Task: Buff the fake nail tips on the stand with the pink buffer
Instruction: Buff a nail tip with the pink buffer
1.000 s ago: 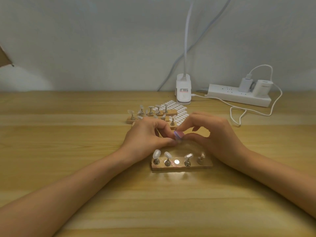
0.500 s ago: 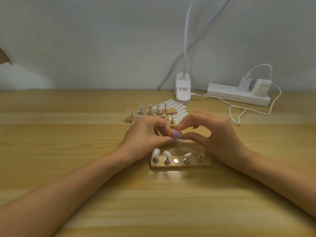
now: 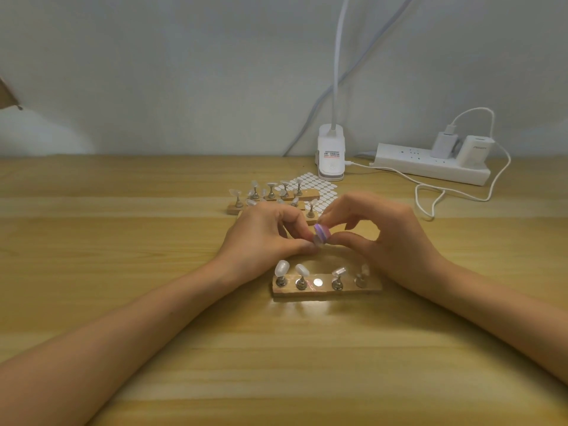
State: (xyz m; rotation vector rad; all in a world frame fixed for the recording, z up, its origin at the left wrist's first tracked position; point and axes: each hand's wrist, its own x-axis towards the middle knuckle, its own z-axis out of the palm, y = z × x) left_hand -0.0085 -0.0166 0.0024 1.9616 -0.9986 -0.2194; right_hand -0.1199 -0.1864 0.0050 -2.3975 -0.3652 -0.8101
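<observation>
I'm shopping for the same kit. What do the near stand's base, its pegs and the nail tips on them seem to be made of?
Base: probably unvarnished wood, matte tan with rough edges. Pegs: metal, polished; they glint silver under the light. Nail tips: likely plastic, milky and translucent on the left, clearer on the right.

pink buffer (image 3: 322,233) above wooden stand (image 3: 327,288)
</observation>
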